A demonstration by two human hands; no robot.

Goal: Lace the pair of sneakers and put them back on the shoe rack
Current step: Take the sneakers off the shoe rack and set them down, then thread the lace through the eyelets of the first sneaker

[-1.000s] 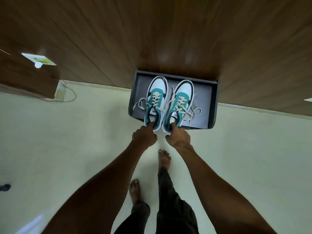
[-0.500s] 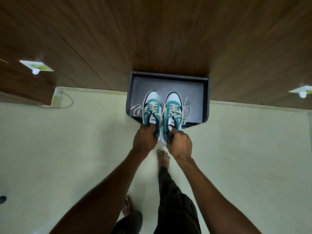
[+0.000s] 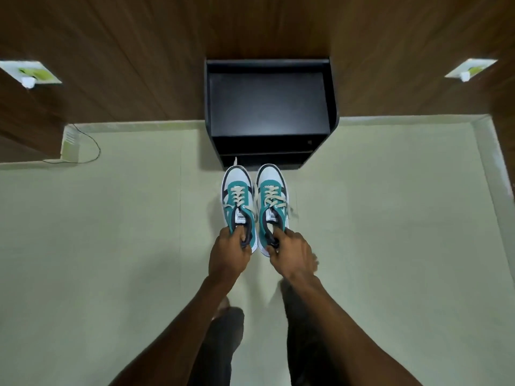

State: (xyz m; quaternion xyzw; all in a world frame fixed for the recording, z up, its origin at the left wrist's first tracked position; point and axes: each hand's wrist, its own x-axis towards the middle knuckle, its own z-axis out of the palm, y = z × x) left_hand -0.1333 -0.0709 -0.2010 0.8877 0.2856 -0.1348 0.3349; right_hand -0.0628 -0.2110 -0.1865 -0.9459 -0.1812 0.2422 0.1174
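Observation:
Two teal, white and black sneakers with cream laces are held side by side above the floor, toes pointing at the rack. My left hand (image 3: 229, 253) grips the heel collar of the left sneaker (image 3: 237, 201). My right hand (image 3: 291, 252) grips the heel collar of the right sneaker (image 3: 272, 201). Loose lace ends hang off the right shoe's outer side. The black shoe rack (image 3: 269, 107) stands against the wooden wall just beyond the toes, its top shelf bare.
Wood-panelled wall runs behind the rack. A white socket box with a thin cable (image 3: 69, 142) sits at the wall base on the left. Pale floor spreads on both sides. My legs and bare feet are below my arms.
Both hands have lifted the sneakers off the rack's top shelf and drawn them back toward me; the shelf now stands bare and I have stepped away from the rack.

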